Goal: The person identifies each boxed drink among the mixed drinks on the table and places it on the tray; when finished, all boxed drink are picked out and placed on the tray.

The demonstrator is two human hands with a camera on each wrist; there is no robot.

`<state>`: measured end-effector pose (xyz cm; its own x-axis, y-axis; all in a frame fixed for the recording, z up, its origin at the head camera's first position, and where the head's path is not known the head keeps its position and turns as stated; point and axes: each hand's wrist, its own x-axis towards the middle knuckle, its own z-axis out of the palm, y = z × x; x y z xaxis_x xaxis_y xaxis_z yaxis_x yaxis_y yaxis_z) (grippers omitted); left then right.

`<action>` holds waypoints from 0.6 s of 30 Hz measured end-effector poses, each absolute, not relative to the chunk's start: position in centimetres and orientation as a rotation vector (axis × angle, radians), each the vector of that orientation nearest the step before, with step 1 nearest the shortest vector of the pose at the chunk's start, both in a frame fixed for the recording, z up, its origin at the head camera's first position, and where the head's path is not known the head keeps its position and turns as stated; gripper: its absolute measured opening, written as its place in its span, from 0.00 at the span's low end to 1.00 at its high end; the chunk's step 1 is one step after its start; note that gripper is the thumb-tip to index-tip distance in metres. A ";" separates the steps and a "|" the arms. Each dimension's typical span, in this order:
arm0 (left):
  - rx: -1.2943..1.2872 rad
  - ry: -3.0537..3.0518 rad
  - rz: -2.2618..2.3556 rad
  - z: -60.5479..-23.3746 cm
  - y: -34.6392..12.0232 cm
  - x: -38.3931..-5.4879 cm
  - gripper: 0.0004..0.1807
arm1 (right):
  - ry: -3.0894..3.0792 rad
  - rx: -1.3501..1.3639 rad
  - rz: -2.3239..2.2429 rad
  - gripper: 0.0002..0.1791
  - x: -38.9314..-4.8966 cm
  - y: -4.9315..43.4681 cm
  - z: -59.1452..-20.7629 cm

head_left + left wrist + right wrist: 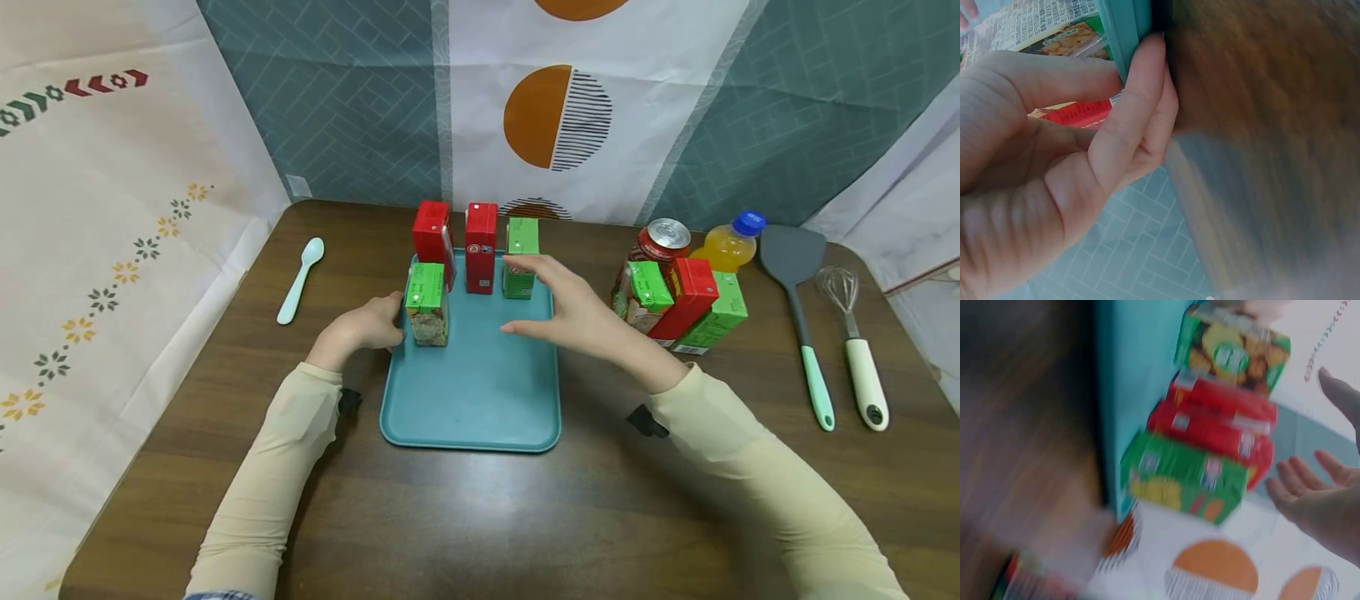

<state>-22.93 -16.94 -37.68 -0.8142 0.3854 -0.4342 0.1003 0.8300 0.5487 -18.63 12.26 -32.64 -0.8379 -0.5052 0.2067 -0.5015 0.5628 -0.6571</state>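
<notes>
A teal tray [487, 383] lies on the table with several drink cartons upright on it. My left hand [369, 323] is at its left edge; in the left wrist view, thumb and fingers pinch the tray's rim [1124, 37]. Next to that hand stands a green carton [427, 308] with a food picture. Behind it are a red carton [432, 237], a second red carton [481, 250] and another green carton [521, 279] along the tray's far side. My right hand [573, 312] hovers over the tray's right side, thumb and fingers spread, nothing between them.
Right of the tray cluster a cola can [660, 242], an orange drink bottle [731, 242], a green carton [645, 292], a red carton [684, 296] and another green carton [716, 312]. Farther right lie a spatula [802, 312] and a whisk [858, 358]. A pale spoon [302, 279] lies at left.
</notes>
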 end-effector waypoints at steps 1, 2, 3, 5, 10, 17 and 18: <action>0.354 2.463 0.701 -37.7 -16.9 -22.9 0.35 | 2.802 -0.908 -1.163 0.45 -18.4 13.2 -32.5; 0.354 2.461 0.704 -37.7 -17.0 -22.9 0.35 | 2.823 -0.917 -1.169 0.44 -18.2 14.1 -32.4; 0.352 2.460 0.707 -37.7 -17.0 -22.9 0.35 | 2.846 -0.923 -1.171 0.43 -18.0 15.1 -32.2; 0.348 2.458 0.714 -37.6 -16.9 -22.9 0.34 | 2.896 -0.913 -1.166 0.42 -17.6 16.9 -32.0; 0.342 2.456 0.720 -37.5 -16.8 -22.8 0.34 | 3.044 -0.890 -1.125 0.42 -16.7 21.2 -31.1; 0.344 2.464 0.714 -37.5 -16.8 -22.6 0.35 | 3.155 -0.684 -1.039 0.43 -15.5 26.2 -30.3; 0.346 2.465 0.712 -37.5 -16.8 -22.6 0.35 | 3.162 -0.654 -1.021 0.43 -15.5 26.8 -30.3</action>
